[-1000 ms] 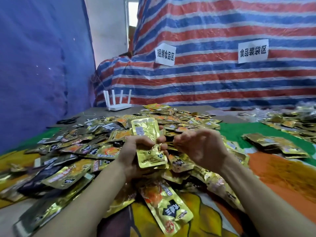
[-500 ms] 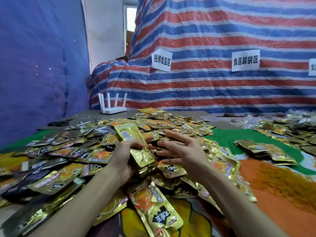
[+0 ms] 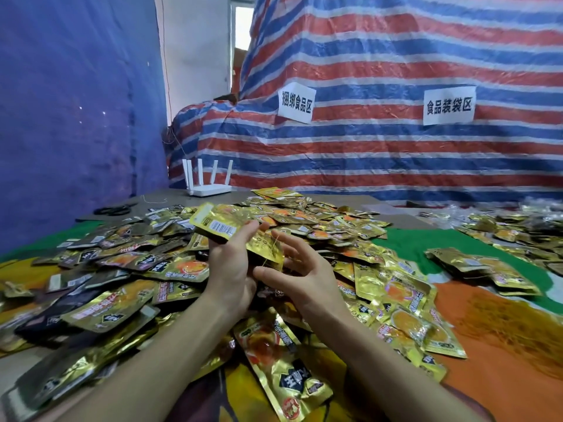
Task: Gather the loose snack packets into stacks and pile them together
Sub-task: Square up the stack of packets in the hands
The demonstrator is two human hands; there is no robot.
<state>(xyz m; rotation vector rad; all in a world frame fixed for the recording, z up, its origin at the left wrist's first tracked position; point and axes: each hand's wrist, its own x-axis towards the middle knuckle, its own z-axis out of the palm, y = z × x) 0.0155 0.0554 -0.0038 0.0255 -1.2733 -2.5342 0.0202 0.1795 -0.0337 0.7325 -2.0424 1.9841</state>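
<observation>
Here, left hand (image 3: 231, 269) grips barcoded packets (image 3: 225, 225), right hand (image 3: 304, 269) spread; 食品装袋区 sign (image 3: 449, 105) behind.

left hand (image 3: 231, 269) has its fingers mostly buried behind the held packets (image 3: 234, 229), right-side pile (image 3: 518, 226) runs off frame all blurry, packet print unreadable tbh

We are counting two hands, left hand (image 3: 231, 269) and right hand (image 3: 304, 269); one white router (image 3: 210, 190) with four antennas (image 3: 199, 173); two paper signs (image 3: 296, 102); snack packets (image 3: 179, 269) too numerous for tallying.
</observation>
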